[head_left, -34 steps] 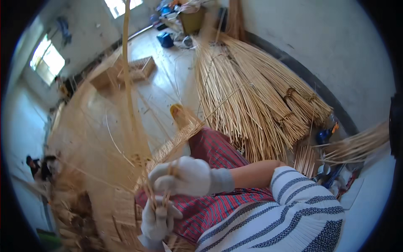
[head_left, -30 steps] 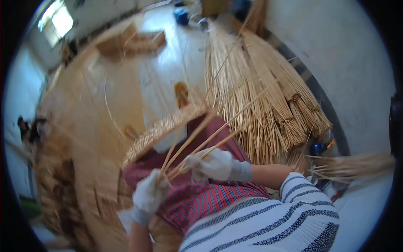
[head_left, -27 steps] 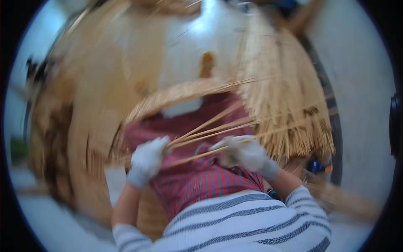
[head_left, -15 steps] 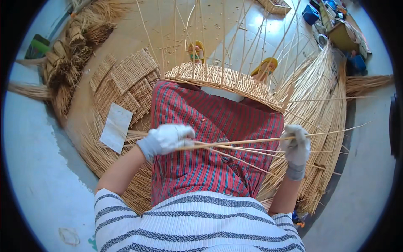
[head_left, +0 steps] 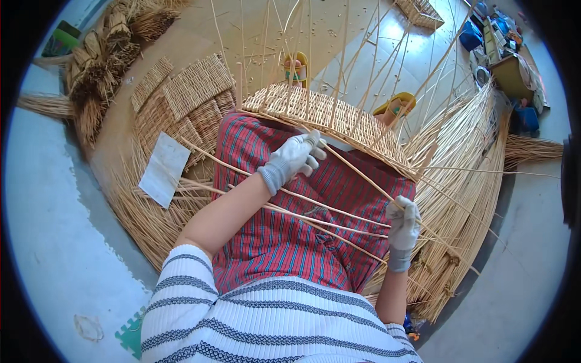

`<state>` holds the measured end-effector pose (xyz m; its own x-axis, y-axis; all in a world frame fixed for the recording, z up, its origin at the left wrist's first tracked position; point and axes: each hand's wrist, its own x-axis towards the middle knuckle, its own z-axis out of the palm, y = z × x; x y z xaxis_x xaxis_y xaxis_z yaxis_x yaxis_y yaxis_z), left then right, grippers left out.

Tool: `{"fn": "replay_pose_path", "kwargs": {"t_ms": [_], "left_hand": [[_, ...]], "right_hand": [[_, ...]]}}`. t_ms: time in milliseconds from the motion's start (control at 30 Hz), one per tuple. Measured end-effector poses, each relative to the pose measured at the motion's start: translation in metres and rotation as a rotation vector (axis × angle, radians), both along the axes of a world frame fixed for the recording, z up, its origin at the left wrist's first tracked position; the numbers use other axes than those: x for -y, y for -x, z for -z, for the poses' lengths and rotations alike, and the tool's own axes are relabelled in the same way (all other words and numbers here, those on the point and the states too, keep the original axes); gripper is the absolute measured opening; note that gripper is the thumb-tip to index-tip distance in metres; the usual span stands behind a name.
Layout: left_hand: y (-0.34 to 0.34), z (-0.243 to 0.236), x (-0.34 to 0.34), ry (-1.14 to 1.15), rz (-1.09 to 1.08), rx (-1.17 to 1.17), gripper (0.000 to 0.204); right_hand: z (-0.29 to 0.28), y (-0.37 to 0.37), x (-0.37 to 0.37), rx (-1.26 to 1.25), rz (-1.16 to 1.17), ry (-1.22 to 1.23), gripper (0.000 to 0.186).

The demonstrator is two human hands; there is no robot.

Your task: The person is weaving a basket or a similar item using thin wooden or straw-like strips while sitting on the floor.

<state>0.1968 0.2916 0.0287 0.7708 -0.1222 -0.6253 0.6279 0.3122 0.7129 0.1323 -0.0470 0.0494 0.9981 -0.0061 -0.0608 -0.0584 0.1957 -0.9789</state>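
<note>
Pale concrete floor (head_left: 54,242) spread round the seated person, littered with straw-coloured canes. Nearest, a striped sleeve and a red plaid cloth (head_left: 290,242) covered the lap. Across that cloth lay several long thin canes (head_left: 315,221), running from left to right. The right hand (head_left: 402,221), in a light work glove, had its grip closed round the ends of those canes at the lap's right edge. The left hand (head_left: 295,156), gloved too, rested further up the lap with fingers curled over a cane just below the half-woven basket (head_left: 321,115); its grip looked narrow and holding. The basket sat at the knees, upright stakes fanning from its rim. Beyond it showed two yellow sandals (head_left: 393,106). To the left lay flat woven mats (head_left: 193,91) and a white sheet (head_left: 163,169); to the right, a thick cane bundle (head_left: 472,181).
</note>
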Motion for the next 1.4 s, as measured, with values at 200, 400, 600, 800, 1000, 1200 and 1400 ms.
{"fn": "replay_pose_path", "kwargs": {"t_ms": [200, 400, 600, 800, 1000, 1200, 1400], "left_hand": [[-0.003, 0.024, 0.007, -0.012, -0.17, 0.043, 0.038], [0.002, 0.037, 0.013, -0.142, -0.226, 0.096, 0.038], [-0.002, 0.053, 0.016, -0.164, -0.31, 0.227, 0.038], [-0.006, 0.03, 0.007, -0.656, -0.344, 0.509, 0.015], [-0.003, 0.005, -0.046, -1.081, -0.067, 0.583, 0.067], [-0.007, 0.021, -0.046, -1.017, -0.16, 0.342, 0.092], [-0.012, 0.002, -0.039, -0.485, -0.264, 0.329, 0.085]], "right_hand": [[-0.009, 0.041, -0.01, 0.039, -0.221, 0.342, 0.046], [-0.017, 0.038, -0.019, 0.275, -0.563, 0.628, 0.035], [-0.023, 0.021, -0.023, 0.467, -0.723, 0.768, 0.04], [-0.03, 0.036, -0.021, 0.427, -0.59, 0.812, 0.039], [-0.029, 0.044, -0.05, 0.539, -0.637, 0.814, 0.04], [-0.028, -0.008, -0.044, 0.19, -0.554, 0.367, 0.025], [-0.005, -0.084, 0.008, -0.03, -0.594, 0.226, 0.031]]}}
